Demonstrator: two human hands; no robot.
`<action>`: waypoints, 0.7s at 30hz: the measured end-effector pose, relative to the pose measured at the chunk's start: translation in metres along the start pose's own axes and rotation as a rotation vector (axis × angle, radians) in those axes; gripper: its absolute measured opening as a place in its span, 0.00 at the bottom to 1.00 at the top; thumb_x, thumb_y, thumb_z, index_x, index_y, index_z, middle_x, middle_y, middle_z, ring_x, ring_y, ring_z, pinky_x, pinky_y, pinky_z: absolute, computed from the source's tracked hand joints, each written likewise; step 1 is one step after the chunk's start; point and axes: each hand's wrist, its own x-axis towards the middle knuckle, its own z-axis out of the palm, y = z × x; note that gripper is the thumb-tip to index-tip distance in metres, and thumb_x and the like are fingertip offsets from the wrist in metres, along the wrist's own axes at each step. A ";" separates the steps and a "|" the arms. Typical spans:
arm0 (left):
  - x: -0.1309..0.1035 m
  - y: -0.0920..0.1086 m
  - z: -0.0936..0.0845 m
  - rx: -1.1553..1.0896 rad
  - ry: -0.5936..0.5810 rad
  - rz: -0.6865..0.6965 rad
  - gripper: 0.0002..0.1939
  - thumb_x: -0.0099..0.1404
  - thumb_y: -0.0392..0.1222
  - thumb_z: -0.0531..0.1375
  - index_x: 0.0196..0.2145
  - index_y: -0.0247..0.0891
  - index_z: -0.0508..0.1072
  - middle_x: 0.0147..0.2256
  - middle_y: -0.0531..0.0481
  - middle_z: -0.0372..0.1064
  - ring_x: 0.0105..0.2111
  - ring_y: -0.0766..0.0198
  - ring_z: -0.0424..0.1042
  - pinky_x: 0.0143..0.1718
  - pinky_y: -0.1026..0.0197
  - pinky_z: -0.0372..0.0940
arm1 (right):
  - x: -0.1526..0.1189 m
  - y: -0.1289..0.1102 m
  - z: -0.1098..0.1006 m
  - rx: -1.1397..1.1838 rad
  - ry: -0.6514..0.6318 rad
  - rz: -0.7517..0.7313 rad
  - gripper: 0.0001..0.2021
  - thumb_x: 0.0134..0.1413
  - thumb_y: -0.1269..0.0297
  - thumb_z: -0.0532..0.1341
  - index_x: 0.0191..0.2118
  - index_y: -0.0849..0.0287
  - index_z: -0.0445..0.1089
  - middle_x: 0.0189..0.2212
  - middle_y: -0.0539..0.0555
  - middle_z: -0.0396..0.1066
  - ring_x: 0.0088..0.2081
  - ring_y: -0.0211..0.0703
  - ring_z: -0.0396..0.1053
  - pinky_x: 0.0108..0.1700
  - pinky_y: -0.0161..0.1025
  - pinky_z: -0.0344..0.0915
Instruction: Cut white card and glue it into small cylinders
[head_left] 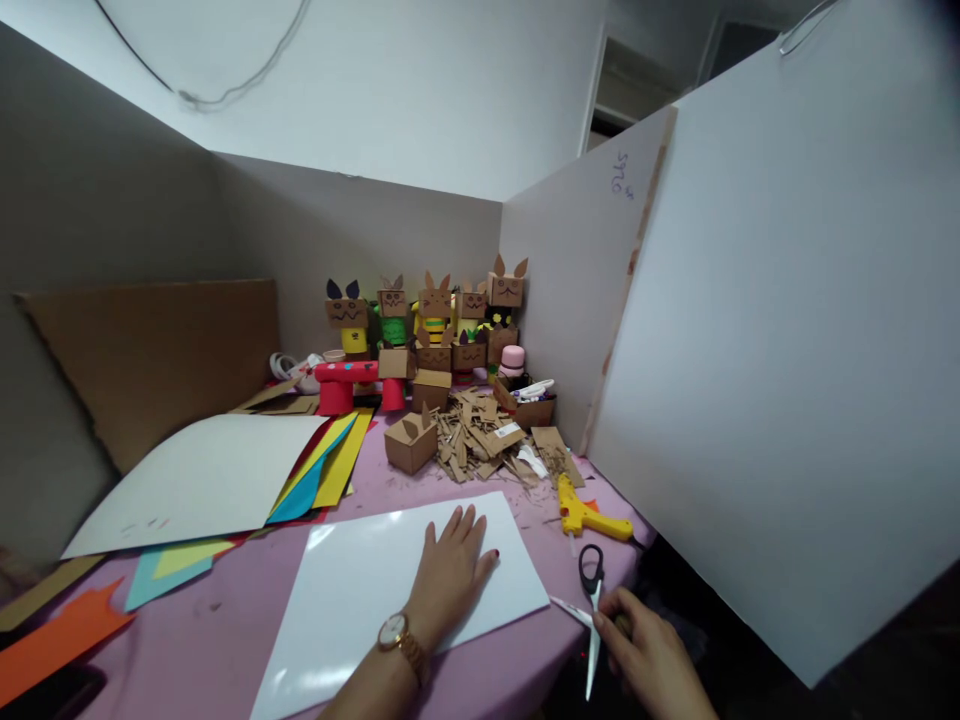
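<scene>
A white sheet (367,590) with a glossy surface lies on the pink-covered table. My left hand (454,560), with a watch on its wrist, presses flat on it, fingers spread. Off the sheet's right edge, my right hand (637,640) grips a pair of scissors (591,572) opened wide. One black handle loop points away from me, and its blade points down toward me. The other blade points left, its tip at the sheet's right corner; the second loop is mostly hidden in my fingers.
A yellow glue gun (592,520) lies beyond the scissors. Cardboard scraps (476,430) are heaped behind the sheet, near box-headed cardboard figures (435,305). Coloured paper (334,475) and a large white sheet (202,470) lie left. Tall panels stand around the table.
</scene>
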 end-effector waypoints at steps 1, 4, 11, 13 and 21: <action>0.000 0.000 0.000 0.005 0.003 0.003 0.26 0.67 0.50 0.45 0.59 0.35 0.58 0.62 0.39 0.51 0.62 0.47 0.47 0.57 0.35 0.46 | 0.001 -0.001 0.000 0.003 0.001 0.004 0.10 0.55 0.57 0.49 0.30 0.54 0.63 0.14 0.46 0.65 0.17 0.39 0.66 0.20 0.30 0.57; 0.001 0.000 0.002 0.015 0.011 0.030 0.26 0.67 0.50 0.46 0.59 0.38 0.57 0.62 0.41 0.49 0.62 0.48 0.46 0.57 0.35 0.44 | 0.002 -0.005 -0.002 -0.001 -0.001 0.007 0.09 0.54 0.58 0.49 0.29 0.54 0.63 0.14 0.46 0.65 0.18 0.39 0.66 0.19 0.30 0.55; 0.000 0.001 -0.001 -0.003 0.010 0.105 0.25 0.69 0.49 0.45 0.60 0.40 0.55 0.63 0.42 0.48 0.62 0.50 0.45 0.57 0.36 0.43 | 0.000 -0.016 -0.004 0.041 -0.030 -0.015 0.08 0.54 0.60 0.51 0.30 0.55 0.63 0.13 0.45 0.64 0.15 0.37 0.64 0.18 0.29 0.55; -0.001 0.002 -0.003 -0.019 -0.010 0.155 0.23 0.69 0.49 0.45 0.60 0.45 0.56 0.63 0.45 0.47 0.62 0.51 0.45 0.57 0.36 0.43 | 0.001 -0.019 -0.006 0.037 -0.017 -0.023 0.08 0.54 0.60 0.51 0.30 0.54 0.64 0.13 0.44 0.65 0.15 0.37 0.64 0.18 0.29 0.54; -0.002 0.008 -0.010 -0.075 -0.113 0.301 0.19 0.68 0.52 0.47 0.55 0.52 0.63 0.60 0.49 0.57 0.60 0.52 0.52 0.56 0.39 0.49 | 0.006 -0.043 -0.009 -0.326 -0.035 -0.192 0.12 0.56 0.64 0.51 0.38 0.51 0.71 0.27 0.51 0.77 0.31 0.45 0.74 0.29 0.33 0.59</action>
